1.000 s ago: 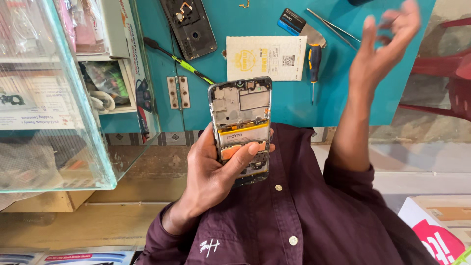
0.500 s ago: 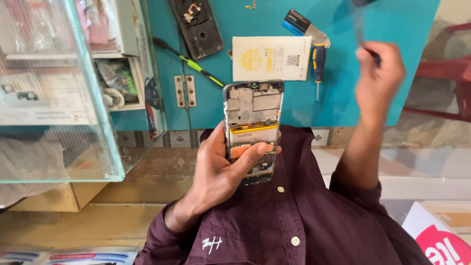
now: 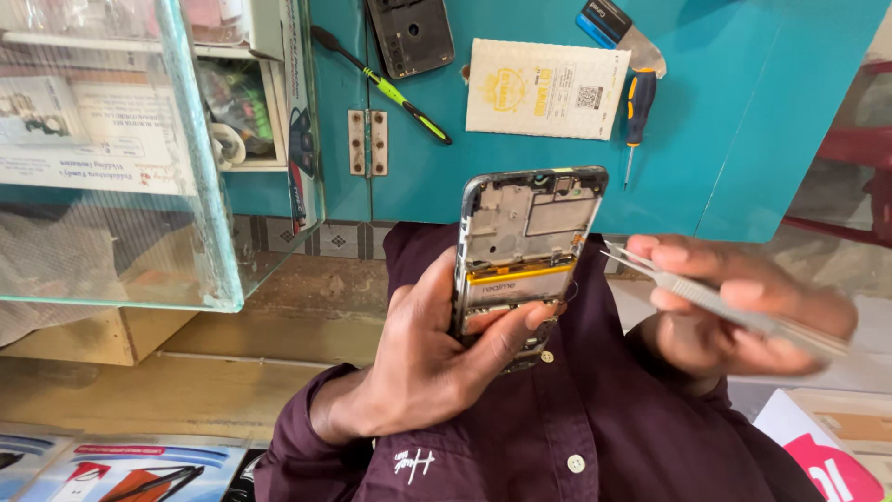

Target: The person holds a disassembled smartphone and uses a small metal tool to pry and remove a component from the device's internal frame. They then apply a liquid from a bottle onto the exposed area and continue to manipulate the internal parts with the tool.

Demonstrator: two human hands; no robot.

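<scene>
My left hand (image 3: pixel 432 358) grips an opened phone (image 3: pixel 525 244) with its back cover off, so the bare frame and a yellow-edged battery show. The thumb lies across the phone's lower part. My right hand (image 3: pixel 734 311) is just right of the phone and holds metal tweezers (image 3: pixel 688 288), whose tips point left and nearly touch the phone's right edge. Both arms wear dark maroon sleeves.
A teal work surface (image 3: pixel 743 112) carries a phone back cover (image 3: pixel 411 35), a green-and-black screwdriver (image 3: pixel 390 88), a blue-handled screwdriver (image 3: pixel 636 107), a white card (image 3: pixel 546 88) and a scraper (image 3: pixel 618 33). A glass display case (image 3: pixel 121 158) stands on the left. A red chair (image 3: pixel 855 149) is on the right.
My right hand came down from over the teal surface and now holds tweezers beside the phone. The left hand keeps its grip on the phone.
</scene>
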